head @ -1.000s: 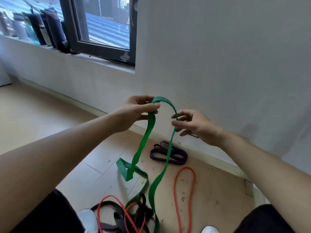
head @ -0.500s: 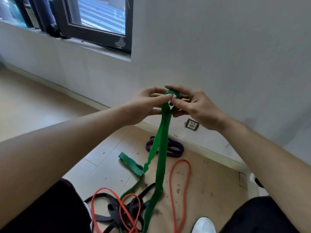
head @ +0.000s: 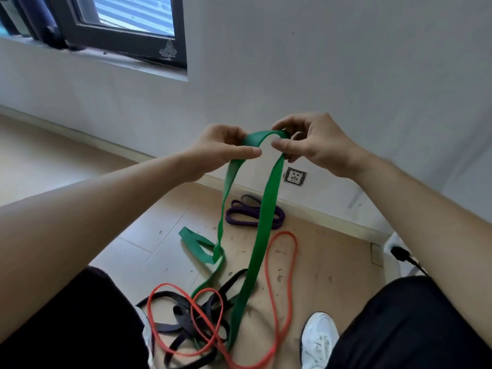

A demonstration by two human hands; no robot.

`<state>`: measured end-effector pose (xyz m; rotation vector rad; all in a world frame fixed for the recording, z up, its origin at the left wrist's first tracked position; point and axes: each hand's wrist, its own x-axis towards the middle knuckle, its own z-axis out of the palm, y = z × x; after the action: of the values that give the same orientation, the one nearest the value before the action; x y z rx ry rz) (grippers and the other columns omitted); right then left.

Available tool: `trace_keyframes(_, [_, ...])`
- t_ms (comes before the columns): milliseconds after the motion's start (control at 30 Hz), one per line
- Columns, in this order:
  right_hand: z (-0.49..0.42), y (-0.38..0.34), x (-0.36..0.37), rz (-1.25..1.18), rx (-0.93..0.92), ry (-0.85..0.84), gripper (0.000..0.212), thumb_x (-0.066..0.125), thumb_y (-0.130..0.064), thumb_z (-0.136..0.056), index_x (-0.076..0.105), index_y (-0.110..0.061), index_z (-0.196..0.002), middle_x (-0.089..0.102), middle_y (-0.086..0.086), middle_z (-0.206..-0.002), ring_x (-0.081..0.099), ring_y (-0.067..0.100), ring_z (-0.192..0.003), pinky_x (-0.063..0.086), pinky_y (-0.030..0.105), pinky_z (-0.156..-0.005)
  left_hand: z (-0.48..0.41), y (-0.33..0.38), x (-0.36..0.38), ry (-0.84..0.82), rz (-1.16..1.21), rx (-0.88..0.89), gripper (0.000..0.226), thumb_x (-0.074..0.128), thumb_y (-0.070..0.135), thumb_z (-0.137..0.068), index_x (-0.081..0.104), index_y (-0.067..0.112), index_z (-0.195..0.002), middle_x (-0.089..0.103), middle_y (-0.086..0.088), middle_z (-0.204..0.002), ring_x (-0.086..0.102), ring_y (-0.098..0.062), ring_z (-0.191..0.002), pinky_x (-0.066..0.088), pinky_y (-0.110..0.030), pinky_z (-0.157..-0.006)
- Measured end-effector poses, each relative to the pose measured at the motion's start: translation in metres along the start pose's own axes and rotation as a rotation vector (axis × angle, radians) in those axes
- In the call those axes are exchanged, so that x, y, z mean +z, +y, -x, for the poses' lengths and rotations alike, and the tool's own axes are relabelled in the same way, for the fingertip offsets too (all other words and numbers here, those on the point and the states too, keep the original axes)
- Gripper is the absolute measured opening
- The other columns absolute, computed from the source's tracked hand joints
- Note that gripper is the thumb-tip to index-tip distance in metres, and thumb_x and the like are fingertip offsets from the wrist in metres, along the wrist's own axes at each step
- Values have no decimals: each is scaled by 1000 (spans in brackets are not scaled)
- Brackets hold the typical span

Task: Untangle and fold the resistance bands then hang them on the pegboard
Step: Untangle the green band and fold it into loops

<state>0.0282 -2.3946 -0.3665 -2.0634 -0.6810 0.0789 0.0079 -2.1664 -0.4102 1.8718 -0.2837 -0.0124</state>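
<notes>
since half a second ago the two hands came a little apart, so the top of the green band (head: 267, 209) now makes a short arch between them in the middle of the frame; the left hand (head: 221, 147) pinches one end, the right hand (head: 314, 147) pinches the other; two green strands hang down to the floor (head: 332, 262), into the red band (head: 285, 232) and black band (head: 182, 314) tangled at lower middle; the purple band (head: 239, 218) lies coiled near the wall.

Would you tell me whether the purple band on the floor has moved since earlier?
No. The purple band lies in the same spot as before, just below and left of the wall socket.
</notes>
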Motion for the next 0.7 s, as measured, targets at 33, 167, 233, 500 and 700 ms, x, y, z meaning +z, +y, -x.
trace_keyframes(33, [1,1,2,-3,13,0,29,77,-17,-88,69,-8,-115,71,10,-92,74,31,-81,61,31,-70,0,-1,0,3,-1,-2,32,82,24,-82,69,3,-102,69,-5,-88,65,-13,-78,53,-25,-74])
trace_keyframes(167, [0,-3,7,-268,-5,62,25,69,-6,-92,66,-2,-117,67,12,-92,73,20,-76,60,29,-73,2,-1,4,-115,-29,-8,32,74,27,-89,68,15,-119,73,-3,-109,69,-14,-97,50,-23,-80])
trace_keyframes(233, [-2,-7,6,-392,-37,105,20,66,-3,-94,66,-1,-114,65,14,-92,72,21,-79,60,29,-75,5,1,11,-191,-6,-18,39,71,26,-91,63,19,-129,73,-1,-117,69,-13,-106,51,-22,-84])
trace_keyframes(500, [-6,-22,-19,-784,-141,326,14,56,-1,-99,65,-4,-109,65,11,-89,70,21,-79,57,33,-82,4,-13,51,-290,-47,-116,16,70,24,-93,70,23,-110,77,0,-108,70,-17,-109,55,-37,-99])
trace_keyframes(700, [-6,-1,-47,-866,-90,500,13,56,-3,-101,66,-7,-107,65,10,-90,68,21,-79,57,30,-79,2,-28,43,-313,-176,-186,9,57,17,-102,61,17,-110,67,-4,-93,68,-16,-89,57,-35,-90])
